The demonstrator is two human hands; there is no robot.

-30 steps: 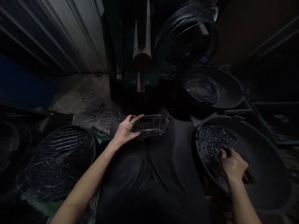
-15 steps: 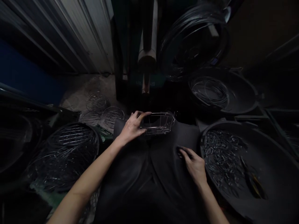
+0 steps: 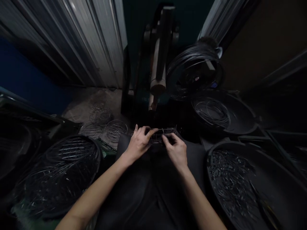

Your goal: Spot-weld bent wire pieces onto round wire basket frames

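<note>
1. Basket spot: the wire basket (image 3: 157,136) is up over the front edge of the dark apron (image 3: 148,185), between both hands. A dark gap separates it from the metal rod (image 3: 157,73) beyond.
2. Side room's kinda tight: the left tub's (image 3: 99,159) rim is just beside the left forearm, and the right tub's (image 3: 275,169) rim runs near the other one. Metal bits (image 3: 230,182) and pliers (image 3: 266,207) lie in that right tub.
3. Left hand (image 3: 140,140) — palm down, fingers curled over the basket's left end, gripping it.
4. Right hand (image 3: 176,148) — angled inward, thumb and forefinger close together at the wires. Can't tell what's between the tips.
5. Forearms make an upside-down V over the apron.
</note>
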